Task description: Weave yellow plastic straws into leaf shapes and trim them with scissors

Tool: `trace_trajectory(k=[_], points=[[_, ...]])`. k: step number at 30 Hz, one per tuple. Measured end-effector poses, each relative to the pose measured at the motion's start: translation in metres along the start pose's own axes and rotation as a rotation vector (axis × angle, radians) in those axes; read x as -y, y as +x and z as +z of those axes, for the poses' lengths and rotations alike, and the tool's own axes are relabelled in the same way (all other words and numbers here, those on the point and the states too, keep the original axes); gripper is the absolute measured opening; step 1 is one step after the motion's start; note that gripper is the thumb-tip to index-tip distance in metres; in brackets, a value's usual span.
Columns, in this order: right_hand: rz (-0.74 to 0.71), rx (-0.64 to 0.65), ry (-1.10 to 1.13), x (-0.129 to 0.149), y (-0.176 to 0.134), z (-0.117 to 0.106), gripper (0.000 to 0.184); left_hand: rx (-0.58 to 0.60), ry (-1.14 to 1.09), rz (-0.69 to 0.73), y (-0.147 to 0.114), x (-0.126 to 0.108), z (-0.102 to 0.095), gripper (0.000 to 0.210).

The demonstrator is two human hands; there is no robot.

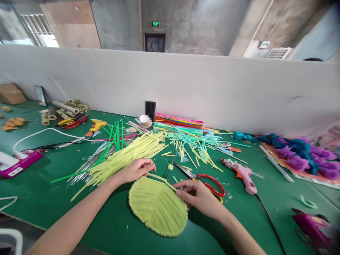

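Tension shared evenly between left hand (pixel 136 171) and right hand (pixel 198 196), both pinching the slim yellow-green fuzzy strip (pixel 158 178), should align it along the far edge of the near, rounded yellow-green fuzzy leaf (pixel 156 207).

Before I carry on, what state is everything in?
Strip: bent, held
Left hand: fingers closed on strip
Right hand: fingers closed on strip
Leaf: spread out
Scissors: lying down, unheld
Pink glue gun: lying down, unheld
Yellow glue gun: lying down, unheld
Yellow stems: loose pile
Phone: propped upright
Exit sign: lit
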State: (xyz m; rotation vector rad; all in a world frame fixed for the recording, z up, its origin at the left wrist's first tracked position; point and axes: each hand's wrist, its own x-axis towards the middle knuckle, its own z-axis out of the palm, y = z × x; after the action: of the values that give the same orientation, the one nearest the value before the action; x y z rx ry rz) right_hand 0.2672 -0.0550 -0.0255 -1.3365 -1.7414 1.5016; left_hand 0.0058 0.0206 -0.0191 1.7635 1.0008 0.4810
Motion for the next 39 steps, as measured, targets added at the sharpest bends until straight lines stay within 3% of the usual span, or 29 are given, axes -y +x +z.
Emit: trace_trajectory(k=[6, 11, 15, 23, 39], points=[[-0.078, -0.102, -0.132, -0.002, 0.002, -0.011, 0.039, 0.018, 0.076, 0.05, -0.001, 0.0, -0.012, 0.038], [-0.11, -0.109, -0.177, -0.003, 0.0, -0.025, 0.039, -0.014, 0.001, 0.056, -0.004, -0.005, -0.017, 0.031], [-0.129, -0.117, -0.208, 0.0, -0.005, -0.03, 0.039, 0.035, 0.008, 0.031, -0.004, -0.004, -0.022, 0.031], [-0.034, 0.084, -0.075, -0.005, -0.009, -0.032, 0.038, 0.089, 0.083, 0.057, -0.002, 0.007, -0.029, 0.034], [0.018, -0.058, -0.167, -0.013, -0.001, -0.025, 0.035, 0.058, 0.285, 0.114, 0.0, 0.017, -0.041, 0.03]])
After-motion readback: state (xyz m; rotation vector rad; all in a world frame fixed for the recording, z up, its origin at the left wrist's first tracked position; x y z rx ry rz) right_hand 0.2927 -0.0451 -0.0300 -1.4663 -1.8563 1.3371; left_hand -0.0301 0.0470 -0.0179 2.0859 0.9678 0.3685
